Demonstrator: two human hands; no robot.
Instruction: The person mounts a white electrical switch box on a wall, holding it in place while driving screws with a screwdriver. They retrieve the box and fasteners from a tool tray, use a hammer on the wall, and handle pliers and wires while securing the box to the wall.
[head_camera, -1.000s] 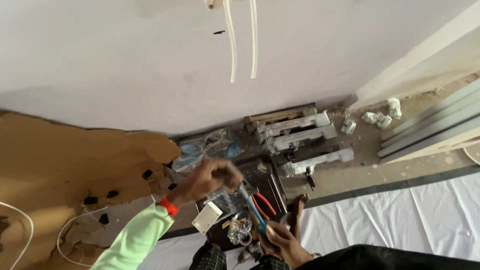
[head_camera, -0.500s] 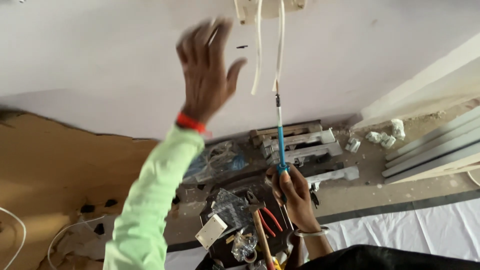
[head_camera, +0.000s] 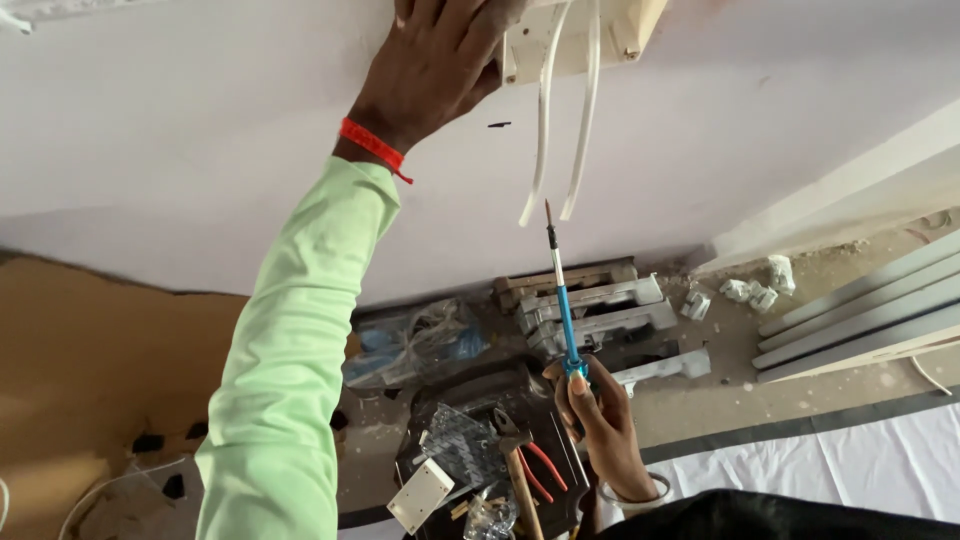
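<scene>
Blue-handled screwdriver (head_camera: 564, 300), mid-frame, tip up toward two white wires (head_camera: 565, 110) hanging from a cream wall box (head_camera: 580, 35) at top centre. Right hand (head_camera: 600, 425) is closed round the handle's base; looks light, stiff, smooth plastic, so best gripped low w/ fingers wrapped. Left hand (head_camera: 440, 60), fingers spread flat, presses wall beside the box, holding nothing. Lower centre: clear crinkly plastic bags (head_camera: 415, 340), white switch plate (head_camera: 420, 495), no labels readable.
</scene>
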